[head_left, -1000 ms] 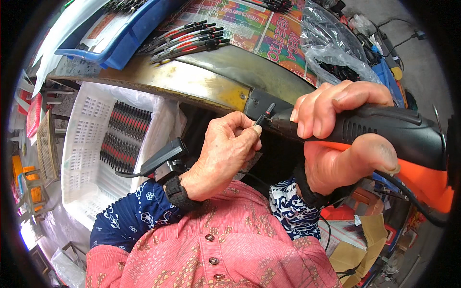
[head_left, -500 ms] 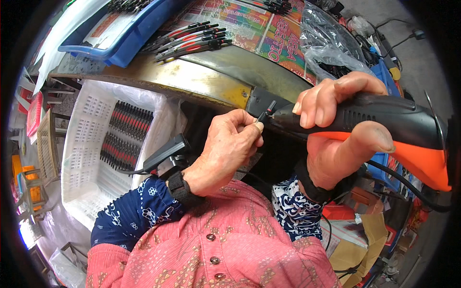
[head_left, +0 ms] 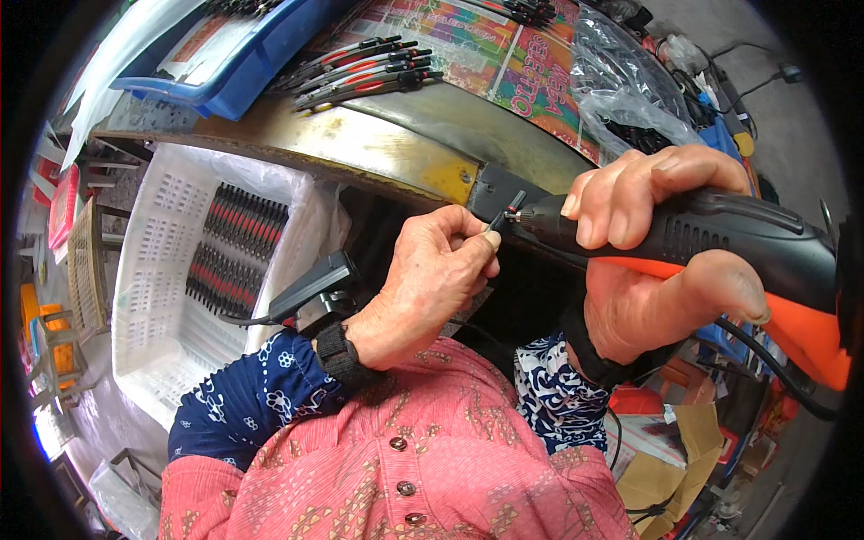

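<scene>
While the left hand [head_left: 427,265] pinches the small dark piece [head_left: 509,213] between thumb and forefinger, close to the near edge of the table [head_left: 387,144], the right hand [head_left: 661,297] grasps the black-and-orange tool [head_left: 720,220], fingers curled over it. The tool's tip is at the piece by the table; whether they touch, I cannot tell. Sticks [head_left: 364,76] and the blue tray [head_left: 243,85] lie on the table; the white crate [head_left: 144,270] stands below its near edge.

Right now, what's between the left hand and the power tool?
The head view shows a thin dark stick, pinched by the left hand, beside the power tool.
</scene>
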The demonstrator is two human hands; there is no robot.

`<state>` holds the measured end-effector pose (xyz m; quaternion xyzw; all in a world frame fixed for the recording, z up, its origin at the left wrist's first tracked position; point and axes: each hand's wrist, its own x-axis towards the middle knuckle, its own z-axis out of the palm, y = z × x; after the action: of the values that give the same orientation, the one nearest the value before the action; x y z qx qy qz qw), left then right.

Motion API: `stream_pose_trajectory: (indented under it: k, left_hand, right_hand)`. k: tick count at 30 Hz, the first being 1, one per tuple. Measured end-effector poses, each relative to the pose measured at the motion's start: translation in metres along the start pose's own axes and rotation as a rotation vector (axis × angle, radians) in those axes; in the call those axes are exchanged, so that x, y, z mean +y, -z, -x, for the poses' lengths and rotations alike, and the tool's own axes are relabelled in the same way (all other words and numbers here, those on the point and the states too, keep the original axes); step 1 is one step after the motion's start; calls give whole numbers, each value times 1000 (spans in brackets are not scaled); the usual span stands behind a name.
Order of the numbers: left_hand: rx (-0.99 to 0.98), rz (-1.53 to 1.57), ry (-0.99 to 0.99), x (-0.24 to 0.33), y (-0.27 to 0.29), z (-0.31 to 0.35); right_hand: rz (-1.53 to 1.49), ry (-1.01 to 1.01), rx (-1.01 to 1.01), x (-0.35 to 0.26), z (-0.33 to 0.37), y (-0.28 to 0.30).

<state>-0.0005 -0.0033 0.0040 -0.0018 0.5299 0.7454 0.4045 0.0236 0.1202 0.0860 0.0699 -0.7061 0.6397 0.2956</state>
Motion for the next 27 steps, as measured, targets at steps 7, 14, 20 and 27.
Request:
stream_pose_trajectory:
  k: [7, 14, 20, 27]
  left_hand:
    - [-20, 44, 18, 2, 0, 1]
    - [31, 75, -59, -1, -3, 0]
    - [53, 32, -35, 2, -3, 1]
    - [69, 22, -48, 0, -5, 0]
  right_hand:
    - [29, 1, -13, -1, -5, -3]
    - [155, -42, -52, 1, -14, -7]
    - [258, 78, -18, 8, -15, -11]
    - [223, 83, -1, 11, -13, -11]
